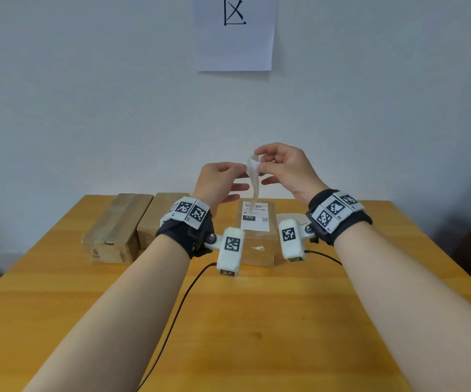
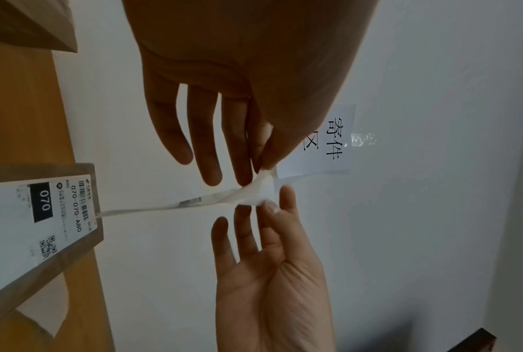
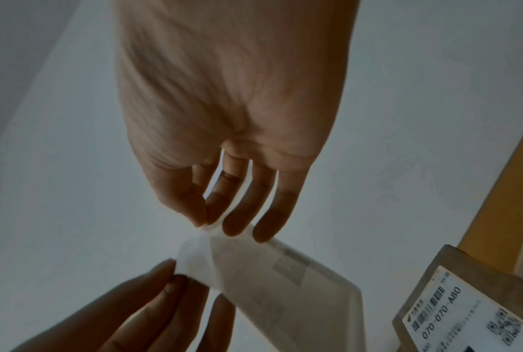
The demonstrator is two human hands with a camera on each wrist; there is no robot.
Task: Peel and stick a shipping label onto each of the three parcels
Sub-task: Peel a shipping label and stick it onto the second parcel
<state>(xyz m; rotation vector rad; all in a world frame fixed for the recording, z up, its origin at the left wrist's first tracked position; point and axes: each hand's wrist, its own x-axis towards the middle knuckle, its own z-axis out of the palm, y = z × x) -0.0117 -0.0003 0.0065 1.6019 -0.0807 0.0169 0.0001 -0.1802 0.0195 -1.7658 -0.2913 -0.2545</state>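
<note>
Up above the counter, both hands are working a label sheet in midair, over the parcel that already has a printed label stuck on top. The left hand pinches one corner between thumb and forefinger, other fingers straight and spread; the right hand pinches the corner next to it, its remaining fingers loosely apart too. From the head cam the sheet just looks like a thin strip hanging down toward the parcel. The right wrist cam shows way more: it's a translucent sheet with faint print showing through and the corner layers split apart. The left wrist cam catches the full sign on the wall, which the head view crops. Only the head view shows two more bare parcels side by side off to the left.
</note>
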